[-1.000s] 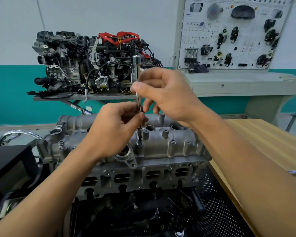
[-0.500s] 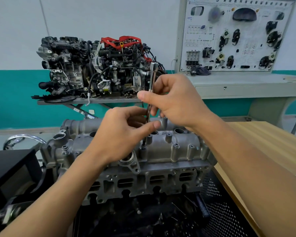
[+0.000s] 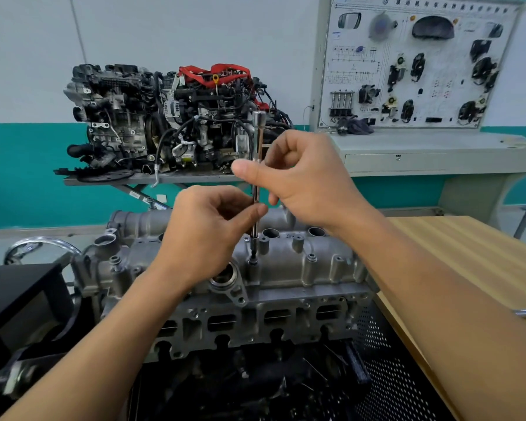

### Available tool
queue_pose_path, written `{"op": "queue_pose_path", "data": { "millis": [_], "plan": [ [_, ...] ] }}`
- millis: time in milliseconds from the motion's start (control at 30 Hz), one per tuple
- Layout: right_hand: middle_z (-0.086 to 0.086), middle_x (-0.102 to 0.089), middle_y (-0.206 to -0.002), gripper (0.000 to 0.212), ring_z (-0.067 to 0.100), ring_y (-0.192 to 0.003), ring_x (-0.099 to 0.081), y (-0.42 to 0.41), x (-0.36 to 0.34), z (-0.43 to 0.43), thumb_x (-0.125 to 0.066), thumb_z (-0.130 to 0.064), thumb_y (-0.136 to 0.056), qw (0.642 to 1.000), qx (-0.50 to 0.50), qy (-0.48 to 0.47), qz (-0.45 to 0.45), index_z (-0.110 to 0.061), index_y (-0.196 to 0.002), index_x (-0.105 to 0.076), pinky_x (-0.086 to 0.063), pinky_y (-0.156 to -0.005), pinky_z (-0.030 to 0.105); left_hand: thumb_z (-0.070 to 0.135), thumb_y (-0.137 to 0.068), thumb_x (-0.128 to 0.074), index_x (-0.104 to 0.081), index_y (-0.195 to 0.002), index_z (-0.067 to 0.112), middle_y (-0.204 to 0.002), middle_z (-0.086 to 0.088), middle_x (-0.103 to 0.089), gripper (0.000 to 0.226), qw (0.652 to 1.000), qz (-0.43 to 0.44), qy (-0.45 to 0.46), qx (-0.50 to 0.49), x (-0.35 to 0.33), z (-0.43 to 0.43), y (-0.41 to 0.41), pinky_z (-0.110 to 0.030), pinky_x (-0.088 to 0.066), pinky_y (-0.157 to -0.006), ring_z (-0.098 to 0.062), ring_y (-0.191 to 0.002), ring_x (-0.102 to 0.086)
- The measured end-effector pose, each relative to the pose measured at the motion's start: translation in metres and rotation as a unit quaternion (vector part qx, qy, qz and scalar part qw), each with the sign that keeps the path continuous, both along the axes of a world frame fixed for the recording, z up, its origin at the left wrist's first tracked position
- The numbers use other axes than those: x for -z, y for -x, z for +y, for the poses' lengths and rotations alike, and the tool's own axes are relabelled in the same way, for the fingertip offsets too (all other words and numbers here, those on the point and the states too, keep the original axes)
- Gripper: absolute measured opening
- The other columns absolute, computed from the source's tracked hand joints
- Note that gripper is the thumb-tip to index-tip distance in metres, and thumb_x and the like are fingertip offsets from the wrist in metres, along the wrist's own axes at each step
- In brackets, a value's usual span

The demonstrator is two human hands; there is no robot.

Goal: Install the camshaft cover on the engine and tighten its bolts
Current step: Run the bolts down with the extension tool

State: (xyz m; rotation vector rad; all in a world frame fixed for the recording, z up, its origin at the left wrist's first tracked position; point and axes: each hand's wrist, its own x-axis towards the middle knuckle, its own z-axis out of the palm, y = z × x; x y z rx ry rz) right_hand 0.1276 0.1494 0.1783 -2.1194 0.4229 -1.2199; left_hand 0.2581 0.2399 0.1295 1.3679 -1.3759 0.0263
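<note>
"Where is the camshaft cover?"

"It sits on top of the engine, right in front of the person. Its long side runs from left to right."

"What are the hands doing?"

"Both hold one long thin tool. The left hand pinches it low down, between thumb and fingers. The right hand pinches it higher up, with the thumb and first finger."

"Which way does the tool point?"

"Almost straight up and down. The top leans a tiny bit to the right. The bottom end goes down onto a bolt near the middle of the cover, on the side close to the person."

"Which hand is nearer the bolt?"

"The left one. It is just above the cover. The right one is higher, near the top of the tool."

"So what matters now?"

"I think the tool must stand straight over that bolt while the fingers spin it. If it leans too far, it may slip off. I cannot tell how far in the bolt is."

"Are there more?"

"Yes, a second bolt sits further right. I guess it needs a turn too."
</note>
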Motion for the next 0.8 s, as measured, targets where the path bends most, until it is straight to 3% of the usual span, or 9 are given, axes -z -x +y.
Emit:
{"op": "queue_pose_path", "data": {
  "millis": [100,167,233,333,467,533,600,700,800],
  "plan": [
    [0.003,-0.073,-0.078,0.017,0.013,-0.052,-0.062,0.003,-0.006,-0.001,-0.071,-0.023,-0.091,0.996,-0.074,-0.038,0.04,-0.008,-0.099,-0.067,-0.046,-0.047,0.017,0.019,-0.096,-0.065,-0.077,-0.093,0.02,-0.085,0.007,-0.078,0.012,0.995,-0.017,-0.062,0.07,-0.004,0.003,-0.005,-0.025,-0.059,-0.072,-0.005,-0.078,-0.073],
    [0.009,-0.075,-0.077,0.013,0.012,-0.052,-0.061,0.006,-0.007,-0.002,-0.064,-0.014,-0.095,0.994,-0.085,-0.025,0.059,-0.003,-0.096,-0.07,-0.048,-0.048,0.018,0.03,-0.099,-0.058,-0.076,-0.099,0.019,-0.087,-0.008,-0.077,0.021,0.991,-0.053,-0.096,0.078,-0.005,0.0,-0.004,-0.043,-0.058,-0.078,-0.023,-0.082,-0.073],
    [0.007,-0.071,-0.063,0.022,0.014,-0.048,-0.062,0.006,-0.004,-0.003,-0.071,-0.017,-0.09,0.998,-0.048,-0.01,0.038,0.004,-0.082,-0.068,-0.049,-0.047,0.021,0.035,-0.093,-0.065,-0.076,-0.101,0.018,-0.083,-0.016,-0.075,0.022,0.994,-0.036,-0.075,0.072,-0.004,-0.001,0.0,-0.053,-0.056,-0.075,-0.032,-0.074,-0.07],
    [0.013,-0.067,-0.055,0.042,0.02,-0.044,-0.065,0.0,0.002,-0.001,-0.082,-0.032,-0.08,1.0,0.014,0.015,0.009,0.001,-0.07,-0.058,-0.047,-0.043,0.023,0.027,-0.08,-0.082,-0.077,-0.085,0.014,-0.069,-0.001,-0.075,0.015,1.0,0.001,-0.006,0.028,0.0,-0.001,0.002,-0.04,-0.059,-0.066,-0.02,-0.065,-0.072],
    [0.015,-0.075,-0.083,0.017,0.02,-0.053,-0.069,0.001,-0.003,-0.001,-0.07,-0.023,-0.092,0.995,-0.09,-0.031,0.043,-0.006,-0.093,-0.067,-0.048,-0.044,0.022,0.024,-0.094,-0.069,-0.077,-0.087,0.011,-0.073,-0.006,-0.076,0.017,0.998,-0.024,-0.024,0.043,0.001,0.003,-0.004,-0.048,-0.057,-0.065,-0.03,-0.069,-0.071],
    [0.008,-0.077,-0.089,0.009,0.015,-0.054,-0.066,0.005,-0.005,-0.003,-0.063,-0.012,-0.095,0.99,-0.115,-0.034,0.067,-0.006,-0.099,-0.068,-0.049,-0.045,0.022,0.022,-0.098,-0.063,-0.076,-0.094,0.013,-0.083,0.002,-0.078,0.017,0.995,-0.038,-0.061,0.068,-0.001,0.003,-0.007,-0.043,-0.058,-0.075,-0.016,-0.079,-0.075],
    [0.009,-0.076,-0.079,0.01,0.012,-0.05,-0.063,0.006,-0.004,-0.002,-0.068,-0.01,-0.092,0.994,-0.087,-0.025,0.057,-0.001,-0.088,-0.066,-0.045,-0.044,0.019,0.025,-0.099,-0.061,-0.075,-0.098,0.014,-0.088,0.001,-0.078,0.018,0.991,-0.053,-0.088,0.08,-0.003,0.001,-0.005,-0.043,-0.058,-0.08,-0.008,-0.083,-0.073],
    [0.012,-0.066,-0.056,0.037,0.009,-0.04,-0.057,0.002,0.002,-0.001,-0.082,-0.026,-0.08,1.0,0.006,0.019,0.017,0.001,-0.074,-0.058,-0.043,-0.042,0.019,0.028,-0.084,-0.078,-0.075,-0.091,0.021,-0.08,0.001,-0.077,0.01,0.997,-0.019,-0.047,0.057,0.0,-0.002,-0.002,-0.034,-0.061,-0.073,-0.01,-0.073,-0.073],
    [0.001,-0.065,-0.059,0.032,0.011,-0.045,-0.06,0.002,0.001,0.0,-0.081,-0.03,-0.081,0.999,-0.021,-0.021,0.012,-0.006,-0.083,-0.061,-0.044,-0.043,0.019,0.023,-0.077,-0.084,-0.075,-0.075,0.018,-0.068,0.002,-0.075,0.011,0.999,0.013,0.013,0.028,0.004,0.0,-0.002,-0.024,-0.058,-0.059,-0.011,-0.059,-0.07]
  ]
}}
